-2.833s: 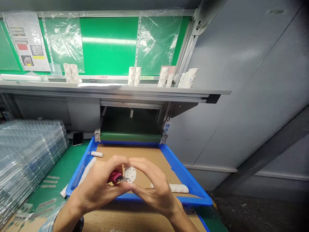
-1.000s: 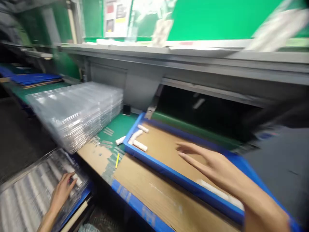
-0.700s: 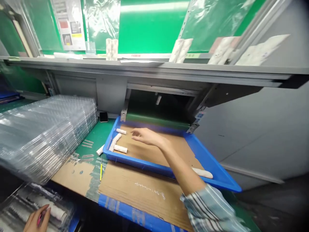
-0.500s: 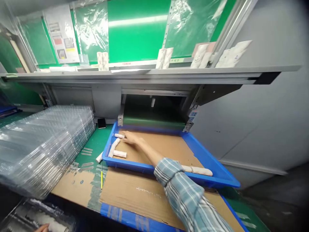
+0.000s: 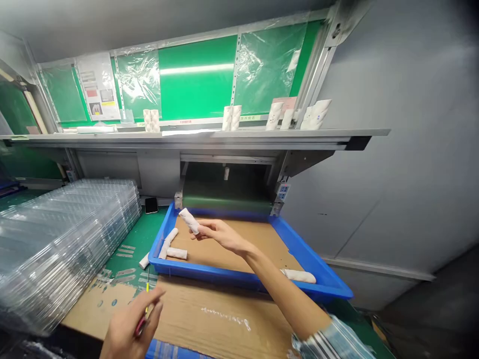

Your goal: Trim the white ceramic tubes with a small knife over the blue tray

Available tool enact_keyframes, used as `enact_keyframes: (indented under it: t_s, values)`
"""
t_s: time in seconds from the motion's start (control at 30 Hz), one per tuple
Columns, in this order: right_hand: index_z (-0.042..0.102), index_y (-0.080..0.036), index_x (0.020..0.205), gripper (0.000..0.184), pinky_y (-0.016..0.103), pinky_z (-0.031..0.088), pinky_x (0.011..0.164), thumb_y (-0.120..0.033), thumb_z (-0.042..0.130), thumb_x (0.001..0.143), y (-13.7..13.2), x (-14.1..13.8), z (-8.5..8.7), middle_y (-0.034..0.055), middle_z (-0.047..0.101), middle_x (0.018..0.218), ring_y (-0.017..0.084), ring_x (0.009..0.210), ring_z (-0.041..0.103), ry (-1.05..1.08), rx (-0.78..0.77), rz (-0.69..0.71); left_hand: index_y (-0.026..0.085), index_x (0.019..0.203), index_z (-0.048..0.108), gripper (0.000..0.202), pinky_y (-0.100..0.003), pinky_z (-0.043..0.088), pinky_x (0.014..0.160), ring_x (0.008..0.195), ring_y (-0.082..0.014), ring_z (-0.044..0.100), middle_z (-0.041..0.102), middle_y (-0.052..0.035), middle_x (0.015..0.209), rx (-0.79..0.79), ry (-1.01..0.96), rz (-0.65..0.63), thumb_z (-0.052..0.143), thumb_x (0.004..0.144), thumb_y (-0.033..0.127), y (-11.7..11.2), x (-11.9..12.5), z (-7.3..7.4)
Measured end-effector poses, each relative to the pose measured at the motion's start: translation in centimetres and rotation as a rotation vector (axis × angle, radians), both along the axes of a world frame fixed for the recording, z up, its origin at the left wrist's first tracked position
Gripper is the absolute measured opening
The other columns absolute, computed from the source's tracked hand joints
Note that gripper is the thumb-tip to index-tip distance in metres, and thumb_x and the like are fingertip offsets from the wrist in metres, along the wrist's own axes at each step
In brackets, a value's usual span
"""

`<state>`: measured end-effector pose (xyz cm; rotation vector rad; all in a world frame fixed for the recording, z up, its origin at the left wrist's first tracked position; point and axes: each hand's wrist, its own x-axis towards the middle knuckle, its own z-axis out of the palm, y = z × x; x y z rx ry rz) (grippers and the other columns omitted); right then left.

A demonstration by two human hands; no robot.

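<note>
My right hand (image 5: pixel 215 233) pinches the lower end of a white textured tube (image 5: pixel 188 219), holding it tilted above the blue tray (image 5: pixel 209 269). A longer white piece (image 5: pixel 169 242) and a short white tube (image 5: pixel 177 253) lie in the tray's left corner. Near the bottom, my left hand (image 5: pixel 132 321) is closed around a small dark-red thing (image 5: pixel 140 326), mostly hidden by the fingers. A slim yellow-handled tool (image 5: pixel 147 285) lies on the bench just beyond it, partly covered by that hand.
Stacked clear plastic trays (image 5: pixel 86 219) fill the left side. Behind the blue tray is a green conveyor belt (image 5: pixel 224 192) carrying a small white tube (image 5: pixel 226 173). White tubes stand on the shelf (image 5: pixel 209 139) above. A phone (image 5: pixel 151 205) lies near the stack; another white piece (image 5: pixel 299 275) rests at right.
My right hand has lifted a white tube from the tray's left side and tilted it up. My left hand has come up from the lower left corner over the bench. The view has shifted.
</note>
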<state>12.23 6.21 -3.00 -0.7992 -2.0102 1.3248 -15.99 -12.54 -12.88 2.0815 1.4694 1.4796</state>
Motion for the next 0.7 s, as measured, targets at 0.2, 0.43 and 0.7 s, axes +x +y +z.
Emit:
enact_keyframes:
  t_s: [0.2,0.43,0.7]
  values:
    - [0.07,-0.016,0.125,0.063,0.043,0.059,0.106,-0.07,0.072,0.094,-5.5,2.8,2.2,0.0125,0.078,0.117,0.026,0.111,0.077,0.247,-0.025,-0.046,0.029,0.145,0.067,0.039,-0.023,0.063,0.074,0.085,-0.0178,0.079,0.072,-0.0111,0.139,0.388,0.312,-0.045,0.065,0.107,0.033,8.3,9.1,9.4]
    - [0.071,-0.018,0.098,0.059,0.039,0.06,0.095,-0.075,0.075,0.088,-6.1,5.1,3.3,0.0069,0.079,0.091,0.026,0.095,0.077,0.329,0.112,-0.287,0.027,0.14,0.072,0.034,-0.022,0.051,0.064,0.079,-0.0163,0.07,0.078,-0.0073,0.113,0.344,0.117,-0.189,0.064,0.107,0.031,12.1,12.9,10.8]
    - [0.074,-0.021,0.12,0.051,0.034,0.061,0.079,-0.065,0.075,0.095,-6.5,8.8,4.1,0.0048,0.08,0.088,0.022,0.082,0.077,0.334,0.237,-0.4,0.016,0.117,0.081,0.047,-0.023,0.037,0.055,0.06,-0.012,0.042,0.068,-0.0016,0.073,-0.105,-0.232,-0.447,0.067,0.1,0.058,13.7,14.9,12.9]
